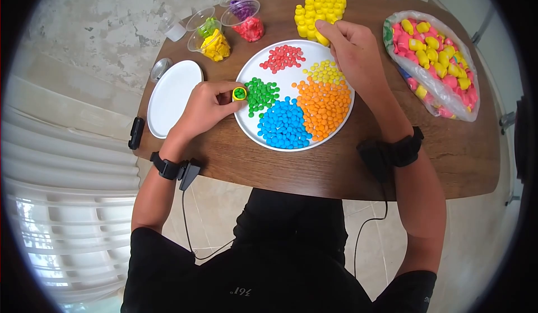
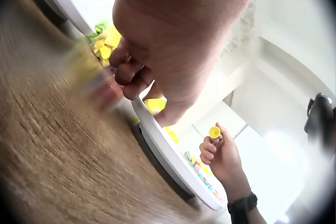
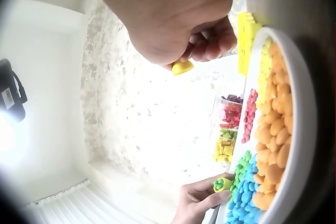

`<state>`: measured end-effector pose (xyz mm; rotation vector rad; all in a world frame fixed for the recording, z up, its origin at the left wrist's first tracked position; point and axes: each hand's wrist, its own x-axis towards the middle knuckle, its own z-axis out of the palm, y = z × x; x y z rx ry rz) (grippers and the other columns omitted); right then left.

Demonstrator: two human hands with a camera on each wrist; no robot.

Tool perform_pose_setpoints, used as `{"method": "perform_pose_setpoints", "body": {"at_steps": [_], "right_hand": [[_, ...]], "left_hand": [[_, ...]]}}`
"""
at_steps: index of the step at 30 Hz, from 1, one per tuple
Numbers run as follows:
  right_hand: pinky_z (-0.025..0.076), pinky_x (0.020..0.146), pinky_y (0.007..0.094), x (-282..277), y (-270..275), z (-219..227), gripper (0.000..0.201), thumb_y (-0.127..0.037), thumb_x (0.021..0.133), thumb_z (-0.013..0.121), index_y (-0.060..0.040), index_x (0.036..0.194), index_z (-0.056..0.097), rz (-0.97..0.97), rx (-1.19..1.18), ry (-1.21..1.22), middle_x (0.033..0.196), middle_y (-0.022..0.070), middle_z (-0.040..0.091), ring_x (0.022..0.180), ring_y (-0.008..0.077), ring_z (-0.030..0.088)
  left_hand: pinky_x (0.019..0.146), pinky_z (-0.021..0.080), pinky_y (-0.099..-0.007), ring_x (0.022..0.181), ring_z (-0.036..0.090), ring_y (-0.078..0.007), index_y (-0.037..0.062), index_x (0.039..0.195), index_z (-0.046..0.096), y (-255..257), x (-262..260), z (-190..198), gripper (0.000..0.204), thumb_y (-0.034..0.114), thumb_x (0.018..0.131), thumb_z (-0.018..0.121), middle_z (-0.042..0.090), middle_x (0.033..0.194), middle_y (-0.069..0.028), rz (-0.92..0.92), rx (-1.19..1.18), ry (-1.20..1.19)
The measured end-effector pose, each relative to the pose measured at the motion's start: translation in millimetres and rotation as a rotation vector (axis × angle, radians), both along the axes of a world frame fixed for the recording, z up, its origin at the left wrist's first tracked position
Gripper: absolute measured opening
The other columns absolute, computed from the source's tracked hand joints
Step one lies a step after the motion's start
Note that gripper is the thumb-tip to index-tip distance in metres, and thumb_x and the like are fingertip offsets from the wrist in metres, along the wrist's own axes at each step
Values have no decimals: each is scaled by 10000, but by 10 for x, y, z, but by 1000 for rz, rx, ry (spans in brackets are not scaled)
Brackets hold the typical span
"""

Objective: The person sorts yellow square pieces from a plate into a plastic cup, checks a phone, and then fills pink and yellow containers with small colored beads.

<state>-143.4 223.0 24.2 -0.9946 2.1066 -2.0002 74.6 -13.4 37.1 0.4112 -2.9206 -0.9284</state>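
Observation:
My left hand (image 1: 204, 108) grips a small yellow container (image 1: 240, 93) at the left rim of a round white plate (image 1: 286, 81). Green candies (image 3: 218, 184) show in its open mouth. Beside it on the plate lies a pile of green candies (image 1: 260, 96). Blue (image 1: 284, 124), orange (image 1: 324, 108), yellow (image 1: 325, 72) and red candies (image 1: 282, 58) lie in separate groups around the plate. Above the plate's far right side, my right hand (image 1: 358, 52) pinches a yellow cap (image 3: 182, 67), its hollow end facing the left wrist camera. Several yellow bottles (image 1: 319, 10) stand just beyond that hand.
A clear bag (image 1: 466, 110) of pink and yellow pieces lies at the right. Clear cups hold yellow (image 1: 216, 47), green (image 1: 210, 27), red (image 1: 249, 28) and purple pieces (image 1: 242, 8) at the back left. An oval white plate (image 1: 175, 100) lies left, near a black object (image 1: 136, 133).

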Motion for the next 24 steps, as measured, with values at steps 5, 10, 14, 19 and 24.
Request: {"method": "perform_pose_setpoints", "body": {"at_steps": [5, 10, 14, 19, 24], "right_hand": [[380, 568, 389, -6, -1, -10, 534, -370, 961, 681, 84, 712, 550, 3, 0, 3, 549, 111, 451, 530, 167, 425], [377, 555, 399, -26, -4, -34, 537, -366, 956, 686, 81, 702, 531, -43, 0, 87, 549, 117, 451, 527, 173, 425], [381, 552, 401, -36, 7, -42, 536, -364, 958, 691, 79, 703, 530, -44, 12, 100, 552, 117, 457, 526, 179, 427], [390, 553, 396, -10, 24, -26, 533, -368, 962, 699, 70, 700, 545, -44, 38, 107, 558, 116, 472, 525, 183, 433], [323, 538, 336, -3, 29, -42, 498, -360, 974, 700, 36, 701, 569, -42, 52, 123, 571, 14, 427, 574, 75, 385]], "left_hand": [[684, 538, -321, 728, 686, -186, -21, 1099, 775, 141, -45, 218, 325, 145, 820, 798, 761, 961, -149, -144, -385, -1], [683, 538, -423, 770, 695, -308, -12, 1023, 741, 164, -107, 322, 297, 176, 796, 774, 694, 865, -166, -336, -727, 12], [690, 549, -439, 810, 693, -316, 2, 958, 670, 214, -167, 392, 271, 184, 791, 780, 657, 889, -145, -469, -882, -24], [680, 562, -421, 820, 698, -300, 18, 891, 647, 272, -242, 485, 216, 149, 773, 771, 643, 910, -134, -567, -1021, -44], [656, 574, -402, 818, 708, -288, 13, 836, 655, 323, -330, 531, 123, 77, 753, 721, 652, 892, -139, -650, -1156, 13]]}}
